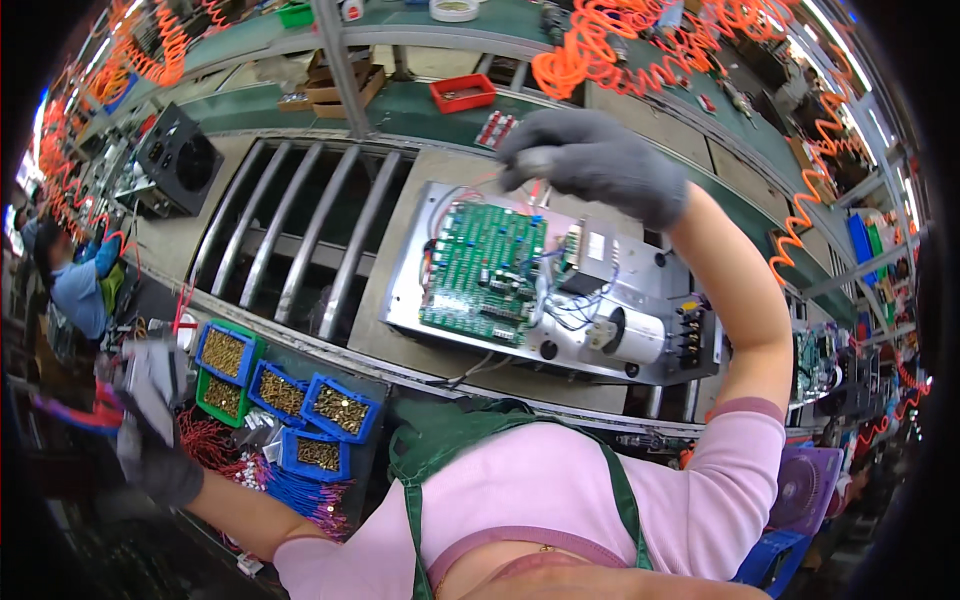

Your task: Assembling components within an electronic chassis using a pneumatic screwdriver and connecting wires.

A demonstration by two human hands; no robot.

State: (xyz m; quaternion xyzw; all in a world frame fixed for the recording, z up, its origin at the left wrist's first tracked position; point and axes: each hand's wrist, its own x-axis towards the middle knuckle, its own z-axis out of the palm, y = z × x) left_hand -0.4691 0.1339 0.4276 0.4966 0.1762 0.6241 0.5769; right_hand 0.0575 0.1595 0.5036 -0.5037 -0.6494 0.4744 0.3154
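Note:
A silver metal chassis (400,300) lies on the roller conveyor in front of me. It carries a green circuit board (475,265), a dark transformer with a white label (590,262), a white cylindrical capacitor (637,336) and a black terminal block (693,340). Over the chassis's far edge is my right hand (600,165), in a grey glove. Its fingers are curled together near thin wires; what they pinch is hidden. At the far left, my gloved left hand (158,455) is smeared by motion. A blurred grey-white object (155,385) and a red-and-blue strip (85,410) are at its fingers.
Blue and green bins of brass-coloured parts (340,408) stand beside bundles of coloured wires (290,490). Metal rollers (300,230) run left of the chassis. Beyond are a red tray (463,92), cardboard boxes (340,85) and hanging orange coiled hoses (640,50). Another person (80,290) sits far left.

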